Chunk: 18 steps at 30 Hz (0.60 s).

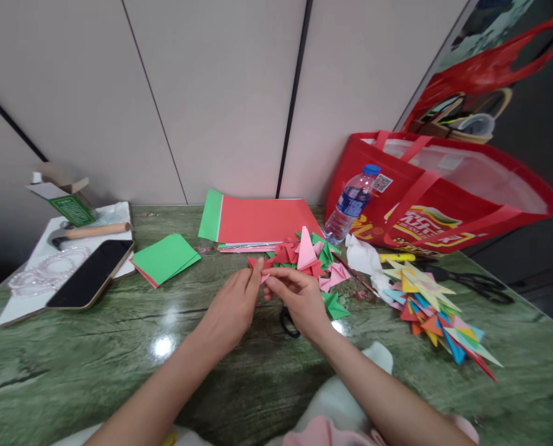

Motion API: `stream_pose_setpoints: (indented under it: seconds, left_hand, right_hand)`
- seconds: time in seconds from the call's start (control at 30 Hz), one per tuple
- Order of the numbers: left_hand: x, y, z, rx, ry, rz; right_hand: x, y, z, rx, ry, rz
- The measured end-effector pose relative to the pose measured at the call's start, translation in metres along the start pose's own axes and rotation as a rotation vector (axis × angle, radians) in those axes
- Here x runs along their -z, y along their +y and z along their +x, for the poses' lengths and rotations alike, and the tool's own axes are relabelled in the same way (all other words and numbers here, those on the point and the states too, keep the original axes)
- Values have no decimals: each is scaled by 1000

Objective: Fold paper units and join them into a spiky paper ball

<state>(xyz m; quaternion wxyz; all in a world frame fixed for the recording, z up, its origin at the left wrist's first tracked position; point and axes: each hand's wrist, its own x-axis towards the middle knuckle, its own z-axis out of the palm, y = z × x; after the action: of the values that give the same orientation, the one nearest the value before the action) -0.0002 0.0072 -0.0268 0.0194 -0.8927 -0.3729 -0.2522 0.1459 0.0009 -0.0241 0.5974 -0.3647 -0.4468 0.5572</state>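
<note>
Between the fingertips of both hands is a small folded piece of pink paper (264, 278). My left hand (239, 296) pinches it from the left, and my right hand (299, 298) grips it from the right; the fingers cover most of it. Just beyond the hands lies a pile of folded paper pieces (306, 251) in red, pink and green. A green folded piece (335, 305) rests to the right of my right hand. Under that hand, a black scissor-like handle loop (288, 322) shows in part.
Red and green paper sheets (267, 220) lie at the back, with green squares (167, 257) left. A phone (93, 272), hammer-like tool (93, 231) and box (74, 207) sit far left. Right are a bottle (348, 207), red bag (410, 198), colourful folded papers (438, 316) and scissors (478, 284).
</note>
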Motion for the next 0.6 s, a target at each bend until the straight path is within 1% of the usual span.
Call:
stream_pose_setpoints:
  seconds: [0.27,0.6]
  left_hand:
    - [2,3,2,-10,24,55]
    - [2,0,3,-45,53,39]
  right_hand:
    - [-1,-2,-1,14,24,-32]
    - [-2,-4,-1,22,-10,-50]
